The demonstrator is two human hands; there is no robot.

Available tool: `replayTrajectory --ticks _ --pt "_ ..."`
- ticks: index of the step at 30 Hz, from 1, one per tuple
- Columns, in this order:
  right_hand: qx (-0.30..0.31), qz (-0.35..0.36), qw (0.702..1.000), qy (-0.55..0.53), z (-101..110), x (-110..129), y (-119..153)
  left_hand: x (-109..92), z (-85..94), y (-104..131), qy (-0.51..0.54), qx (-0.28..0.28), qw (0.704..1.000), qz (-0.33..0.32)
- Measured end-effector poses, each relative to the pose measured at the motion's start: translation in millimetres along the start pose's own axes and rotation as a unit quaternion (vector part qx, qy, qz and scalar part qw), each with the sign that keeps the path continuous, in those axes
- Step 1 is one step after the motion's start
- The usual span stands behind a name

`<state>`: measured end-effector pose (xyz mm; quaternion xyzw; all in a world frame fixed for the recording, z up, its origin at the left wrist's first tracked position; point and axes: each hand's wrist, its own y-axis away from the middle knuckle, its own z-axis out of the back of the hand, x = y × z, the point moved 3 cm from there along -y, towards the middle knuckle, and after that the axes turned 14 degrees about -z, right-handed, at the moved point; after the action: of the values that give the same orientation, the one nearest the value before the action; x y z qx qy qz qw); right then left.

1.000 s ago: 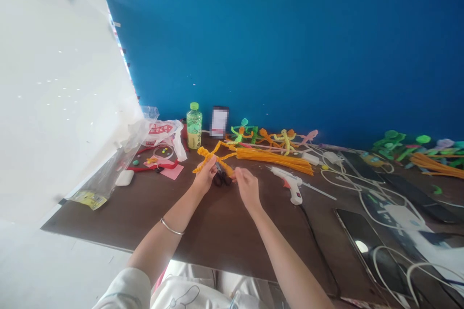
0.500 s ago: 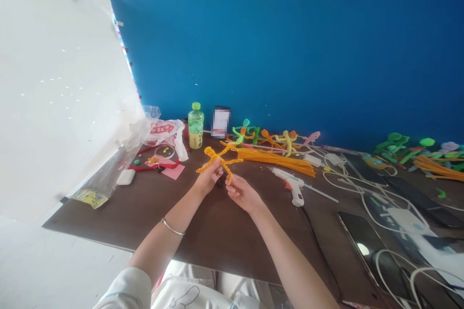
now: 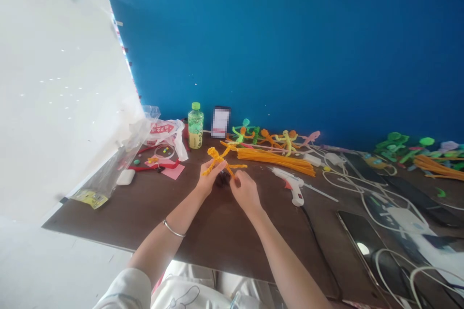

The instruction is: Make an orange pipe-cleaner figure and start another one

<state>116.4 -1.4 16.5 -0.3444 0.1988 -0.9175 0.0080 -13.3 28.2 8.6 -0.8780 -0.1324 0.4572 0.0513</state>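
Observation:
An orange pipe-cleaner figure with a round head and twisted limbs is held above the brown table. My left hand is closed on its body, thumb on top. My right hand pinches the end of one lower limb, with its fingers curled around the tip, which is partly hidden. The other leg sticks out to the right above my right hand. Behind the figure lies a bundle of orange pipe cleaners. To the right of my right hand rests a white glue gun with a glue stick in its back.
A green-capped bottle and a propped phone stand by the blue wall. Several coloured pipe-cleaner figures lie along the back. Red-handled pliers and a white case are at left. Cables and a dark phone cover the right.
The figure has shifted slightly right and tilted in my left hand. My right hand has turned over, its back now facing up, while its fingers curl around the leg's end.

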Motion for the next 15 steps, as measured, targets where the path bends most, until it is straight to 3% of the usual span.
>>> replayTrajectory --ticks 5,7,9,11,13,15 --pt "-0.027 -0.003 0.999 0.019 0.1 -3.6 -0.2 -3.9 -5.8 5.0 -0.054 0.051 0.997 -0.035" --pt "-0.018 -0.039 0.998 -0.035 0.2 -4.8 -1.0 -0.9 -4.9 4.1 -0.055 0.058 0.996 -0.028" --pt "0.038 -0.111 0.983 -0.141 -2.5 -7.1 -2.3 3.5 -2.1 1.0 -0.039 0.049 0.998 -0.020" --pt "0.138 -0.203 0.926 -0.288 -8.7 -9.1 -2.9 8.2 2.2 -3.3 -0.009 0.018 1.000 -0.011" --pt "0.228 -0.280 0.829 -0.428 -14.6 -9.2 -2.5 12.5 5.9 -7.1 0.025 -0.008 1.000 0.011" --pt "0.268 -0.326 0.739 -0.525 -17.1 -9.1 -2.6 15.0 7.9 -9.1 0.049 -0.017 0.998 0.033"
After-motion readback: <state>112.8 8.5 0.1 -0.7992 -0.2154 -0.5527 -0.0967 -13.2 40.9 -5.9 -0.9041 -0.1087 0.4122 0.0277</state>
